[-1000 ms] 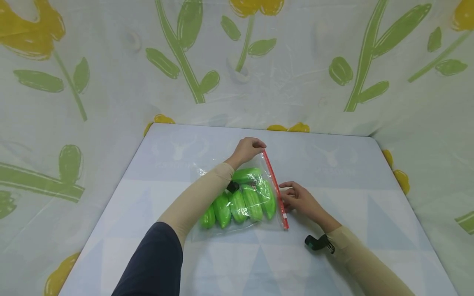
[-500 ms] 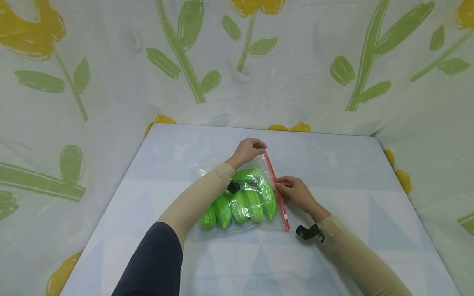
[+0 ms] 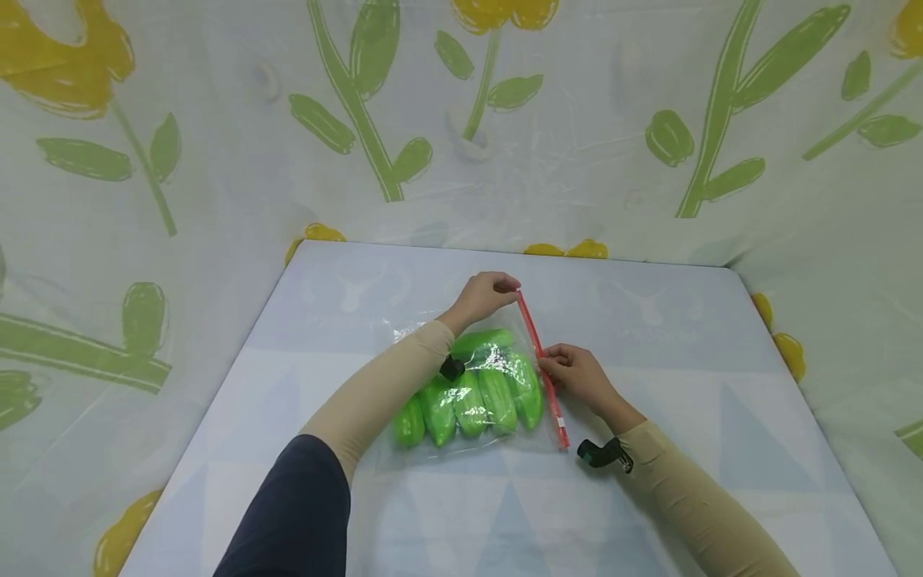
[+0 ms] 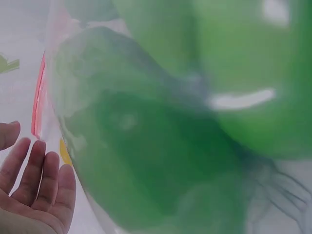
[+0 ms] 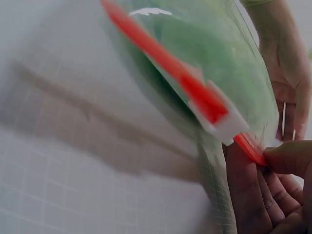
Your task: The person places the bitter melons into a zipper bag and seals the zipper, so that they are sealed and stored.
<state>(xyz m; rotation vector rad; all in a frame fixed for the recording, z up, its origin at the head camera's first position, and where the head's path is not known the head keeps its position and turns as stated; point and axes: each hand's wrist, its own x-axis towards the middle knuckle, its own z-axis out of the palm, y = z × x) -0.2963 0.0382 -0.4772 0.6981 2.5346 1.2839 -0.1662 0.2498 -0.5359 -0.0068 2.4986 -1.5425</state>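
Observation:
A clear zip bag (image 3: 469, 449) with a red strip (image 3: 530, 328) along its right edge lies on the table. Inside are several plump, glossy green pieces (image 3: 497, 398), elongated and partly ridged, blurred in the left wrist view. My left hand (image 3: 485, 298) is at the strip's far end; in the left wrist view its thumb and fingers (image 4: 36, 175) are apart beside the strip's tip. Partway along the strip, my right hand (image 3: 580, 375) pinches it between thumb and fingers, seen close in the right wrist view. A white slider (image 5: 226, 119) sits on the strip beside that pinch.
The pale patterned table (image 3: 649, 320) extends around the bag. Behind and beside it hangs a white curtain (image 3: 562, 176) printed with yellow flowers and green leaves. A black camera mount (image 3: 604, 455) is strapped at the right wrist.
My right hand has moved up and left from beside the strip and taken hold of it. The bag has shifted slightly right. The left hand stays at the far corner.

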